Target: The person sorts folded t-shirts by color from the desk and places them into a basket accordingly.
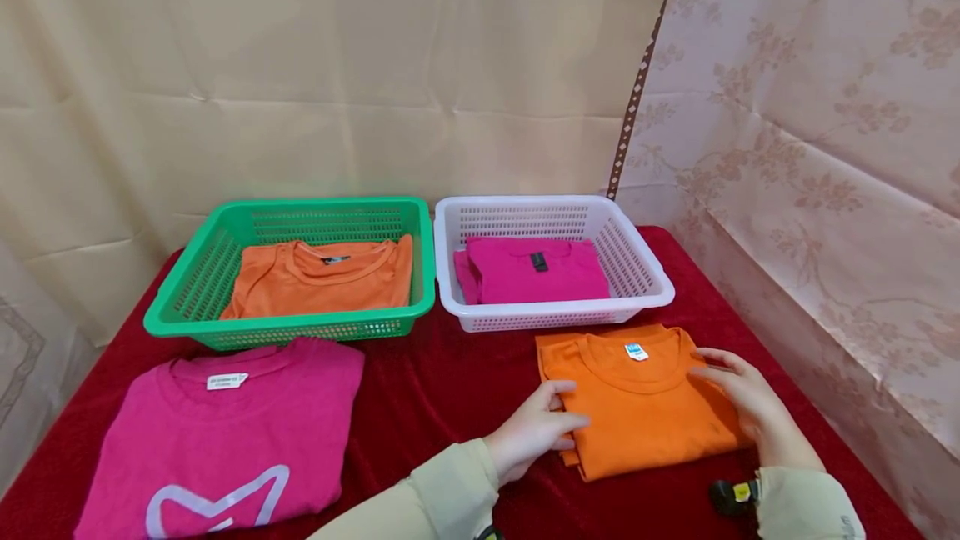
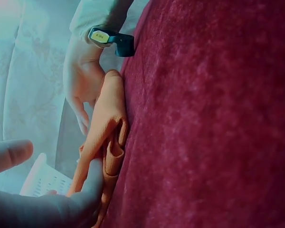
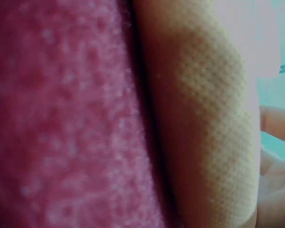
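A folded orange T-shirt [image 1: 645,415] with a white and blue neck label lies on the red cloth, front right. At its left edge is my left hand [image 1: 532,430], thumb and fingers spread; in the left wrist view a fingertip [image 2: 92,178] meets the folded layers of the shirt [image 2: 111,107]. My right hand [image 1: 742,390] is at the shirt's right side, fingers loosely bent over its upper right edge. Close-up knit fabric [image 3: 213,118] fills much of the right wrist view. Neither hand grips the shirt.
A green basket [image 1: 300,325] holding an orange shirt [image 1: 322,277] stands at the back left. Beside it a white basket [image 1: 555,307] holds a magenta shirt [image 1: 536,273]. A folded magenta T-shirt [image 1: 232,432] with a white star outline lies front left. Curtains hang behind and right.
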`<state>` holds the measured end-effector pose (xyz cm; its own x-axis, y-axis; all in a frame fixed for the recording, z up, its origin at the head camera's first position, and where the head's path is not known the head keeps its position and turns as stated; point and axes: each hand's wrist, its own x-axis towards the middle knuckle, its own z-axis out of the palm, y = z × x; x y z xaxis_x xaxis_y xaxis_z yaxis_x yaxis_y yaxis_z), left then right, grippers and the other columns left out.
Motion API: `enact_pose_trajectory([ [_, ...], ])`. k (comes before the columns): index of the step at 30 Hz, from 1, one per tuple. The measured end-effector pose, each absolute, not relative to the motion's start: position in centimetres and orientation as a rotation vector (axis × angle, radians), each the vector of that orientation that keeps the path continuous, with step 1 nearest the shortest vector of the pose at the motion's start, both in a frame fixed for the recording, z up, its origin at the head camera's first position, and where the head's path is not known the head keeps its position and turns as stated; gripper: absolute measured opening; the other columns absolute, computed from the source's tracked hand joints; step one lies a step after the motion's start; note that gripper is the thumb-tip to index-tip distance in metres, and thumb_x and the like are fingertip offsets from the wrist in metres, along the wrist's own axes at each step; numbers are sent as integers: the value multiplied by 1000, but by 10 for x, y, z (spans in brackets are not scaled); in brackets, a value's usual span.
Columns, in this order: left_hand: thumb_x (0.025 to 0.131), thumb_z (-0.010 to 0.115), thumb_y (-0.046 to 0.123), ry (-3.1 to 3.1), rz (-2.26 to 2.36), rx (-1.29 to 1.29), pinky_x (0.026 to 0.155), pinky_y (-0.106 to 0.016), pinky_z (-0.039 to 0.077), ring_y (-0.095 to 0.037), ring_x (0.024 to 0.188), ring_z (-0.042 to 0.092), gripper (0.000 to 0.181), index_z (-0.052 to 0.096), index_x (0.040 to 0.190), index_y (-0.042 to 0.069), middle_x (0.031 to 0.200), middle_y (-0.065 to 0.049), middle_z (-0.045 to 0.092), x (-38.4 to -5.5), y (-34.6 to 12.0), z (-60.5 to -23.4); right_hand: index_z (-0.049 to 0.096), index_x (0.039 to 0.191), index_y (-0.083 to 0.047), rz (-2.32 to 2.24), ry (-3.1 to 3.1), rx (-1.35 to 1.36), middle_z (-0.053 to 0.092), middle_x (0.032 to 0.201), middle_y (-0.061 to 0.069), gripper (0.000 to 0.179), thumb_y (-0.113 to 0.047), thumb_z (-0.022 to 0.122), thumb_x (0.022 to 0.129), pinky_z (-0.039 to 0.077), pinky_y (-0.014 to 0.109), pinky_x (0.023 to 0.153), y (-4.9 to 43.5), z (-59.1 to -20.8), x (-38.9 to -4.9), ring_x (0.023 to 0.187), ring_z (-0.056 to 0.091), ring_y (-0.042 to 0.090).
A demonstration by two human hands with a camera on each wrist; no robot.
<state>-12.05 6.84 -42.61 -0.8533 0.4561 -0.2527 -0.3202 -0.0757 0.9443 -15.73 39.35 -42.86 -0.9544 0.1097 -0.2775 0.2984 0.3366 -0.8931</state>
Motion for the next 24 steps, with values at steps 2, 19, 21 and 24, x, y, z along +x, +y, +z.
enact_pose_trajectory([
  [2, 91, 65, 6, 1715, 1949, 157, 85, -38, 57, -17, 92, 61, 52, 45, 138, 0, 124, -18, 50, -121, 68, -424, 65, 120, -27, -1611, 2461, 349, 53, 102, -26, 24, -26, 65, 96, 46, 13, 80, 393, -429, -158, 89, 52, -7],
  [19, 87, 69, 11, 2047, 1887, 135, 104, -50, 42, -40, 130, 42, 44, 54, 129, 8, 140, -24, 44, -119, 66, -419, 55, 135, 1, -1408, 2550, 275, 58, 123, -2, 52, -30, 66, 95, 42, 19, 84, 388, -425, -163, 94, 46, -9],
  [21, 87, 69, 11, 2042, 1909, 108, 101, -46, 45, -39, 126, 45, 45, 53, 129, 7, 139, -24, 41, -120, 66, -420, 52, 137, 2, -1406, 2547, 276, 57, 129, 7, 54, -30, 65, 95, 41, 21, 87, 388, -425, -164, 103, 48, 0],
  [24, 86, 69, 10, 2013, 1944, 79, 90, -38, 49, -31, 111, 53, 48, 51, 131, 7, 136, -23, 40, -122, 66, -423, 46, 142, 2, -1409, 2534, 288, 41, 146, 25, 58, -30, 63, 97, 38, 25, 89, 389, -426, -163, 118, 44, 20],
])
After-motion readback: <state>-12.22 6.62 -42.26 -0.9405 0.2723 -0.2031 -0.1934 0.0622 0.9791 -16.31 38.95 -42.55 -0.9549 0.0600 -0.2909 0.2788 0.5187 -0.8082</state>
